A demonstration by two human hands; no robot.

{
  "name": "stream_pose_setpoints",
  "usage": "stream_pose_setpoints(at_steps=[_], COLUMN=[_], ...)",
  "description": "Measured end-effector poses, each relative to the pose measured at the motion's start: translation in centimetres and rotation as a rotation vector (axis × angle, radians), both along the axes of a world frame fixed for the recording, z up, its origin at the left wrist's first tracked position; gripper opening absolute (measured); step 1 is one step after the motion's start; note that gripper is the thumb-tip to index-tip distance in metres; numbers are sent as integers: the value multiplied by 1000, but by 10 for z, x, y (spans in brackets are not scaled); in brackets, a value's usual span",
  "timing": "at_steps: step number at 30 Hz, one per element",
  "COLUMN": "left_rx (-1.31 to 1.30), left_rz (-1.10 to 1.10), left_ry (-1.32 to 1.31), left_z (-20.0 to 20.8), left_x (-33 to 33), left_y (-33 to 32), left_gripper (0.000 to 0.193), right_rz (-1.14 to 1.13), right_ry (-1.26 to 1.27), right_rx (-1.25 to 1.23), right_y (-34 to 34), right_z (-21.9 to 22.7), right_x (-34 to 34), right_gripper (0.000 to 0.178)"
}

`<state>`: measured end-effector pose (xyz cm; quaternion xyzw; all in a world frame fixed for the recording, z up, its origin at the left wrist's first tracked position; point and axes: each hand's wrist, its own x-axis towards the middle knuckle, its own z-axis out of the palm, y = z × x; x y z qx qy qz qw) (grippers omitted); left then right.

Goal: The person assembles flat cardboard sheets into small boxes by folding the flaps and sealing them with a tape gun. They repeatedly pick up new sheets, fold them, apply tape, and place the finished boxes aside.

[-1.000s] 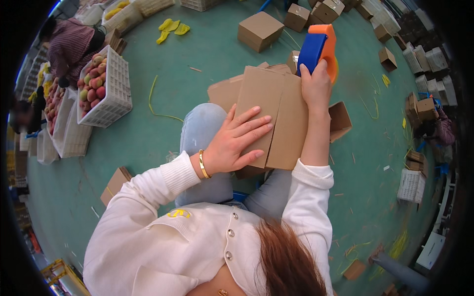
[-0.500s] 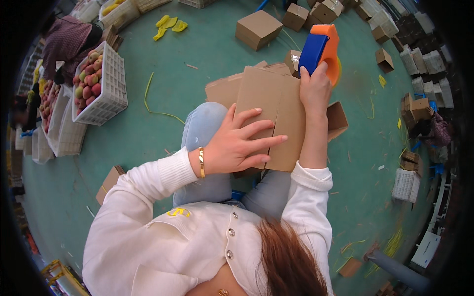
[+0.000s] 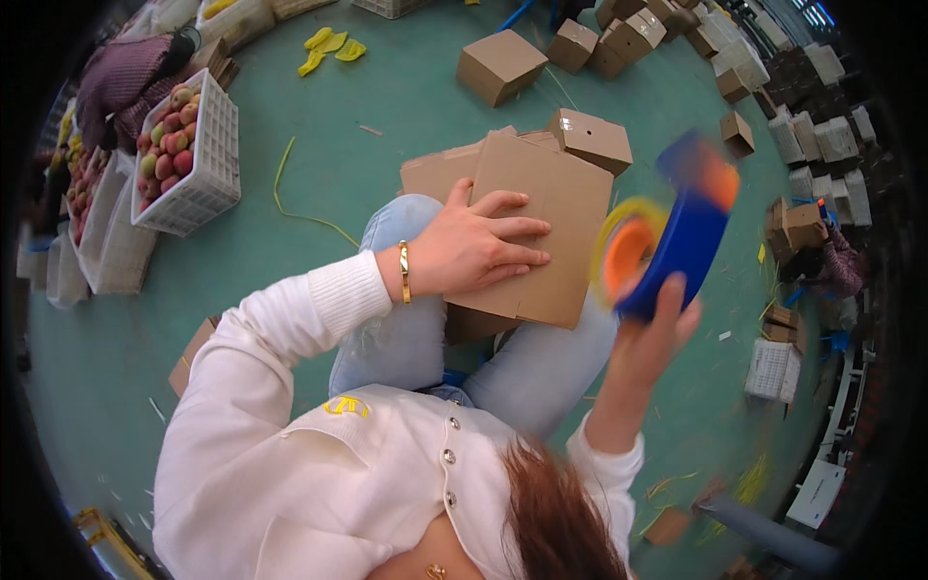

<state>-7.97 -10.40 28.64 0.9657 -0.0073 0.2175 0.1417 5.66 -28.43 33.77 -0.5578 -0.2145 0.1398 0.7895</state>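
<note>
A brown cardboard box, its flaps folded over, rests on my lap between my knees. My left hand lies on top of it with fingers spread, pressing near the seam. In my right hand is a blue and orange tape dispenser, held up to the right of the box and apart from it. Its yellowish tape roll faces the box. The dispenser's far end is smeared by motion. Beyond my knees, flattened cardboard shows partly behind the box.
A closed carton stands just beyond the lap, another farther off. At left is a white crate of apples near a bent-over person. Yellow gloves and strap pieces lie on the green floor. Another person sits at far right.
My right hand has swung the tape dispenser from the box's far edge toward me and to the right, turning it over. My left hand has shifted slightly up the box.
</note>
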Motion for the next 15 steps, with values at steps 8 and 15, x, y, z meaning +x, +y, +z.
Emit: stream_pose_setpoints(at_steps=[8,15], left_rx=[31,-931], left_rz=[-29,-41], left_ry=[-9,37], left_z=[4,31], left_x=[4,16], left_y=[3,48], left_gripper=[26,23], right_rz=[140,133], right_ry=[105,76], right_rx=[-44,-185], right_y=[-21,-19], right_z=[-33,-38], right_x=[-86,-94], right_gripper=[50,53])
